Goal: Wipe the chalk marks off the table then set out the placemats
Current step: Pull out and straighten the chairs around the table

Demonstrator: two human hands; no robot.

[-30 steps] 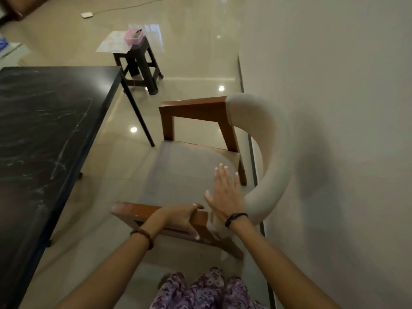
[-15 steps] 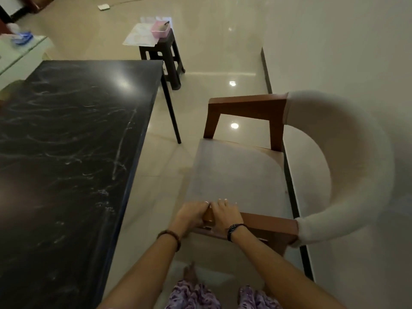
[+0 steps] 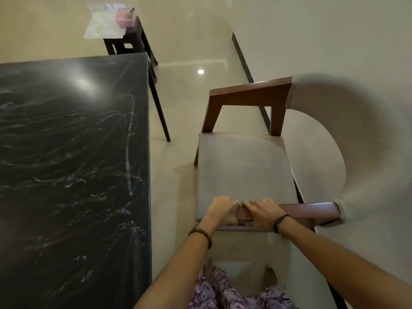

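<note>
Left hand [image 3: 220, 210] and right hand [image 3: 261, 211] gripping chair armrest [image 3: 310, 210], floor strip [image 3: 174, 175] between chair and chalk-marked surface [image 3: 66, 152] right edge

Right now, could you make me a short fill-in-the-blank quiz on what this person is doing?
1. Both hands, the left hand and the right hand, grip the chair's wooden ____.
2. The black table is streaked with white ____ marks.
3. A pink box sits on a dark ____ beyond the table.

Missing words: armrest; chalk; stool
</note>
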